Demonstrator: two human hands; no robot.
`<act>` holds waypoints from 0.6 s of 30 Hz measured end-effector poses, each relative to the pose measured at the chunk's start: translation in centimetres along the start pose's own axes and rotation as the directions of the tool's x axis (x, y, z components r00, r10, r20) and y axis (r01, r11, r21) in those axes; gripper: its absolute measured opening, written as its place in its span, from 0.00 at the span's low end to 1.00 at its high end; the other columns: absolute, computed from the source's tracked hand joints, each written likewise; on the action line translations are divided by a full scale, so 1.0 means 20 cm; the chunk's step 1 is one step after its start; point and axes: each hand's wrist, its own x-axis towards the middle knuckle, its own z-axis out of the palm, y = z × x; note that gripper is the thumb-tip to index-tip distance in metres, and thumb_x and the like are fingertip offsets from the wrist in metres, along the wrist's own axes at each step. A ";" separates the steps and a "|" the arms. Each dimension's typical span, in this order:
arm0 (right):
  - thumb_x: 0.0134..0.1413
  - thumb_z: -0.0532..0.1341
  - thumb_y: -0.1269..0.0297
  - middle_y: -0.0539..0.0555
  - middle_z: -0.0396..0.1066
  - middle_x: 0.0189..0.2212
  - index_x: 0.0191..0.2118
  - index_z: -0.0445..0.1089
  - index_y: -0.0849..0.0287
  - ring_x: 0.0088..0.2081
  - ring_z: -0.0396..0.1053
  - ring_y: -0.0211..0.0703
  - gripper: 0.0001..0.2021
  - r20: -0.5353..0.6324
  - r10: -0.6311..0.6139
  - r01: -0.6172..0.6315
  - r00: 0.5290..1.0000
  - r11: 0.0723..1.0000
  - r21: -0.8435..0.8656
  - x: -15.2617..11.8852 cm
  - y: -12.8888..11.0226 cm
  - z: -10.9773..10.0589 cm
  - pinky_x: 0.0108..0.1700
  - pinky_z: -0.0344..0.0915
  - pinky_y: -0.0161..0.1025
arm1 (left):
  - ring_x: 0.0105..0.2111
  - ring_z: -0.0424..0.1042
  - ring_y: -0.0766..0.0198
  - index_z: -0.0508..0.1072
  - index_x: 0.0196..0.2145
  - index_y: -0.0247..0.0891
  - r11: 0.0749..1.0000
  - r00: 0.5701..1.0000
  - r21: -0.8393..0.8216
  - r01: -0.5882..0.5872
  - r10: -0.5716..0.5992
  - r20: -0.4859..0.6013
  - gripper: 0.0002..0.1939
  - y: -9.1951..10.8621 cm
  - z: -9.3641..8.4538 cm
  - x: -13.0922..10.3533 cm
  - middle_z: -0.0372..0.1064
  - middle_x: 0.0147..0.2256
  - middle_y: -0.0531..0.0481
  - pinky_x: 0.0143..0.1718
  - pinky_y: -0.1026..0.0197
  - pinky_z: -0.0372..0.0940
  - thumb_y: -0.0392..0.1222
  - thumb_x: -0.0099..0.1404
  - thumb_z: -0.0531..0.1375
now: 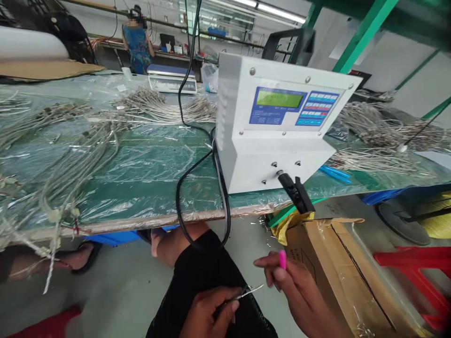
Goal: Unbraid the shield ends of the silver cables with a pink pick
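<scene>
My left hand (214,312), low in the middle over my lap, is closed in a pinch. From its fingertips a thin cable end (252,291) with a silvery strand points right and slightly up. A little to the right is my right hand (296,291), apart from the cable. Its index finger points left while the thumb and other fingers are curled in. A bright pink rounded piece (282,259) sticks up between thumb and index finger; its lower part is hidden. Ahead on the bench stands a white machine (282,150) with a green display, a keypad and a black nozzle-like part (296,191).
Bundles of grey cables (81,150) lie on the film-covered green bench (155,173). A black cord (178,197) loops over its edge. An open cardboard box (345,267) stands right, beside a red stool (419,267). A person (137,44) is at the back; another person's foot (79,258) shows left.
</scene>
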 end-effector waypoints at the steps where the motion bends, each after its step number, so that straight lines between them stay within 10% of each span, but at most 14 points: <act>1: 0.69 0.53 0.62 0.53 0.71 0.33 0.53 0.72 0.54 0.35 0.70 0.43 0.15 0.059 -0.065 0.072 0.996 0.988 -0.136 0.01 -0.01 -0.01 0.40 0.67 0.39 | 0.25 0.73 0.61 0.83 0.40 0.42 1.000 1.000 0.010 0.014 -0.014 0.022 0.13 0.01 0.00 0.00 0.74 0.24 0.50 0.28 0.65 0.64 0.44 0.68 0.59; 6: 0.63 0.56 0.72 0.54 0.73 0.43 0.51 0.72 0.51 0.45 0.72 0.45 0.15 0.360 -0.164 0.322 0.918 0.839 -0.438 0.09 -0.09 -0.01 0.43 0.66 0.38 | 0.26 0.69 0.63 0.80 0.35 0.38 0.996 0.994 0.084 0.019 -0.028 0.109 0.14 0.07 -0.03 0.02 0.68 0.23 0.53 0.31 0.64 0.61 0.41 0.71 0.55; 12: 0.60 0.64 0.65 0.48 0.71 0.31 0.31 0.74 0.56 0.33 0.71 0.39 0.06 0.527 0.100 0.205 0.844 0.848 -0.489 0.17 -0.14 -0.01 0.35 0.59 0.35 | 0.25 0.65 0.65 0.72 0.27 0.38 0.994 0.988 0.102 0.027 -0.043 0.151 0.17 0.08 -0.05 0.03 0.62 0.22 0.55 0.30 0.64 0.57 0.42 0.73 0.53; 18: 0.55 0.63 0.74 0.48 0.74 0.30 0.35 0.77 0.55 0.31 0.71 0.37 0.08 0.570 0.159 0.120 0.806 0.899 -0.421 0.18 -0.13 -0.02 0.33 0.57 0.33 | 0.25 0.65 0.65 0.71 0.28 0.38 0.997 0.978 0.072 0.036 -0.050 0.203 0.17 0.08 -0.05 0.03 0.62 0.23 0.56 0.30 0.63 0.57 0.42 0.74 0.51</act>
